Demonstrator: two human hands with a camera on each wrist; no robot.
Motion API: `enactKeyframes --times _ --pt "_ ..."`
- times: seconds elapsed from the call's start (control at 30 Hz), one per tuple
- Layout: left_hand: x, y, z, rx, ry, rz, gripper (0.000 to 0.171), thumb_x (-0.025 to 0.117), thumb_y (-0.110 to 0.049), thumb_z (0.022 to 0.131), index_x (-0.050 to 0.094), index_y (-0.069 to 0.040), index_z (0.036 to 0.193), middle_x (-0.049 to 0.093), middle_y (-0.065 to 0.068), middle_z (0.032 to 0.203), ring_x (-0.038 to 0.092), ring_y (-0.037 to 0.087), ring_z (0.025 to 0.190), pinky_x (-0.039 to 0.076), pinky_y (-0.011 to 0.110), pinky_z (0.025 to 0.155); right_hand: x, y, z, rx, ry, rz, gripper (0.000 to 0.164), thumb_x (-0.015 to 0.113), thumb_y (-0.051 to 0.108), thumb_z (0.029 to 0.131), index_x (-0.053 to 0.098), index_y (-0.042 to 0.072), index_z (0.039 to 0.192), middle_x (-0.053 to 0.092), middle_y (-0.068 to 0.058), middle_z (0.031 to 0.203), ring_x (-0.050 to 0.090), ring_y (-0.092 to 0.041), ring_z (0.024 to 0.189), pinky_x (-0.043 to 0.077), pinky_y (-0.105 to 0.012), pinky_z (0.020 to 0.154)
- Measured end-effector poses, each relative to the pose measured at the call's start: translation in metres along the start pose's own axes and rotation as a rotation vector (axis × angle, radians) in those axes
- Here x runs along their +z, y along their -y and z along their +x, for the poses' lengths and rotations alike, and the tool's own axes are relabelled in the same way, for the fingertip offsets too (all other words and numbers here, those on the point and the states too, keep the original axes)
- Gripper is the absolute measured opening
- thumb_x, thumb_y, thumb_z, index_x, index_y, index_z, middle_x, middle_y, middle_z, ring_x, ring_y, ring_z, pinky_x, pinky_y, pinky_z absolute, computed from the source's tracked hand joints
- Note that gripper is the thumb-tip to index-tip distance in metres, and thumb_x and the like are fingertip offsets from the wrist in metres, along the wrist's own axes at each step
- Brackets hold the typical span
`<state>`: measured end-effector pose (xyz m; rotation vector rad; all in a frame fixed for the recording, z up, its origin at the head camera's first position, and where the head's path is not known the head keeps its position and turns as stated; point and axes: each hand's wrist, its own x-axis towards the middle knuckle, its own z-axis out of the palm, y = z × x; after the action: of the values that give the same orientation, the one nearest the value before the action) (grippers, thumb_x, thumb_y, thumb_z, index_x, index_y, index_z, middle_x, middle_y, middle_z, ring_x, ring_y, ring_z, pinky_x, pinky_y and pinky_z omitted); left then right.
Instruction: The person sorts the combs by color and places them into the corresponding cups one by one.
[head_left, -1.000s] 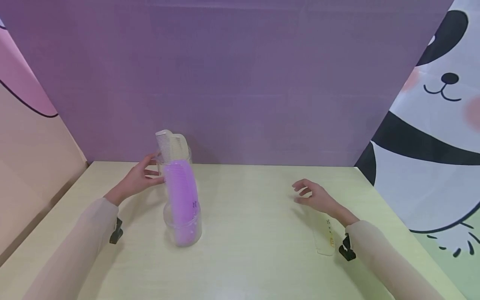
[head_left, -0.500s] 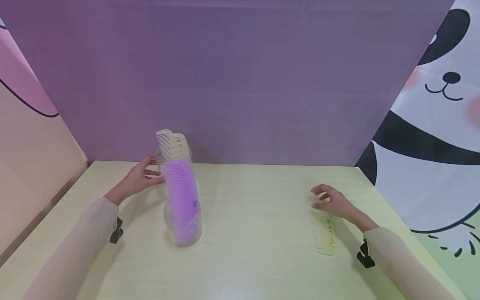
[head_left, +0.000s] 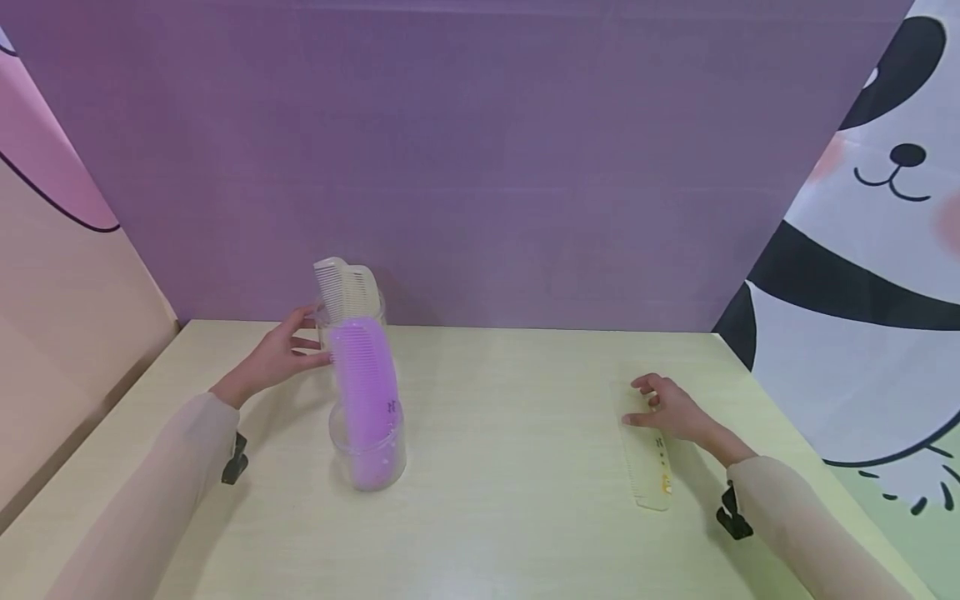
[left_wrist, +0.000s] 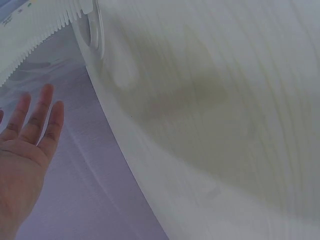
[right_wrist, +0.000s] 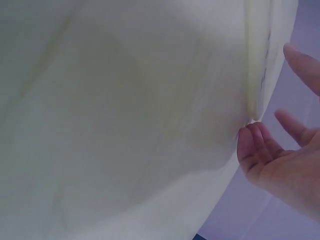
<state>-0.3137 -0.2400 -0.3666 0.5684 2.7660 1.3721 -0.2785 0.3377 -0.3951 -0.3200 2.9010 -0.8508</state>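
Observation:
In the head view, my left hand [head_left: 277,358] rests against the side of a clear cup [head_left: 382,310] that holds white combs [head_left: 351,290]. Its fingers look fairly straight beside the cup wall [left_wrist: 57,57] in the left wrist view. In front stands a second clear cup [head_left: 339,431] with a purple comb [head_left: 366,379] upright in it. On the right, a pale yellow see-through comb [head_left: 651,473] lies flat on the table. My right hand [head_left: 671,408] is over its far end, thumb and fingers apart. In the right wrist view some curled fingertips meet the comb's end [right_wrist: 256,102].
The pale wood table [head_left: 487,467] ends at a purple backdrop [head_left: 525,167]. A panda-print panel [head_left: 862,267] stands on the right and a beige-pink wall [head_left: 60,333] on the left. Each sleeve has a black wrist strap.
My right hand has moved right and slightly nearer, lowering over the yellow comb's far end. The left hand and both cups have stayed in place.

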Motion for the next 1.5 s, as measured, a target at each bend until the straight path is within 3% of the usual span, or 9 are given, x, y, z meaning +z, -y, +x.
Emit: enactKeyframes --times 0.43,0.87,1.1,1.37,1.5 --pt "0.0 -0.001 0.0 -0.011 0.0 0.002 0.089 0.069 -0.023 0.081 0.01 -0.007 0.146 0.035 0.026 0.136 0.052 0.043 0.113 0.048 0.049 0.089 0.006 0.001 0.004 0.032 -0.025 -0.064 0.071 0.075 0.03 0.074 0.04 -0.011 0.12 0.047 -0.031 0.113 0.049 -0.039 0.098 0.046 -0.048 0.083" --pt "0.003 0.003 0.002 -0.005 -0.013 -0.005 0.087 0.07 -0.023 0.081 0.013 -0.006 0.145 0.036 0.026 0.135 0.051 0.043 0.113 0.048 0.049 0.089 0.005 0.003 0.006 0.109 0.007 -0.016 0.077 0.077 0.03 0.072 0.036 -0.009 0.125 0.042 -0.033 0.118 0.045 -0.042 0.104 0.042 -0.051 0.087" --pt "0.003 0.005 0.003 -0.009 -0.015 -0.015 0.087 0.069 -0.024 0.081 0.013 -0.005 0.144 0.035 0.026 0.136 0.049 0.043 0.115 0.047 0.05 0.09 0.004 0.002 0.008 0.145 0.032 -0.007 0.082 0.078 0.033 0.071 0.033 -0.007 0.127 0.044 -0.031 0.116 0.047 -0.038 0.099 0.044 -0.045 0.081" --pt "0.003 0.004 0.002 -0.01 -0.013 -0.012 0.087 0.069 -0.025 0.082 0.012 -0.004 0.144 0.035 0.026 0.137 0.048 0.043 0.116 0.046 0.051 0.091 -0.003 -0.007 0.012 0.189 0.096 0.036 0.085 0.076 0.037 0.072 0.03 -0.006 0.13 0.044 -0.032 0.118 0.047 -0.038 0.101 0.044 -0.047 0.085" --pt "0.004 0.004 0.002 -0.008 -0.012 -0.009 0.087 0.069 -0.025 0.081 0.013 -0.004 0.144 0.036 0.025 0.136 0.05 0.042 0.115 0.046 0.05 0.091 -0.004 -0.012 0.013 0.199 0.107 0.073 0.081 0.075 0.034 0.074 0.032 -0.007 0.129 0.045 -0.031 0.117 0.048 -0.034 0.098 0.044 -0.043 0.083"
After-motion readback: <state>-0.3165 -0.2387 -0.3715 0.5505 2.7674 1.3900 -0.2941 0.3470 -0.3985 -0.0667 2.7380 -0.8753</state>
